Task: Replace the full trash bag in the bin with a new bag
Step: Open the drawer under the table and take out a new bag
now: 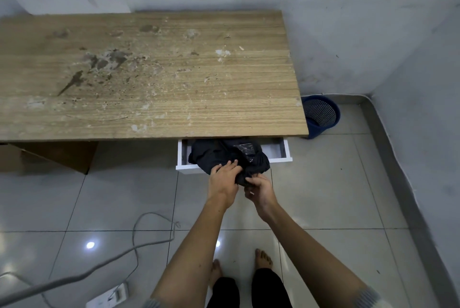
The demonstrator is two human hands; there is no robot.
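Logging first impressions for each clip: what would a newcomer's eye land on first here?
Both hands, the left hand and right hand, gripping a bundle of black bags that spills over the front of the open white drawer at centre. Above it spreads the stained wooden desk; the blue bin sits at its right end.

Bin (321, 114) right of desk (149, 71)

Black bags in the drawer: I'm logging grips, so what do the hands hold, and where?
Both the left hand and right hand grip the black bag bundle at its near end, over the open drawer's front edge.
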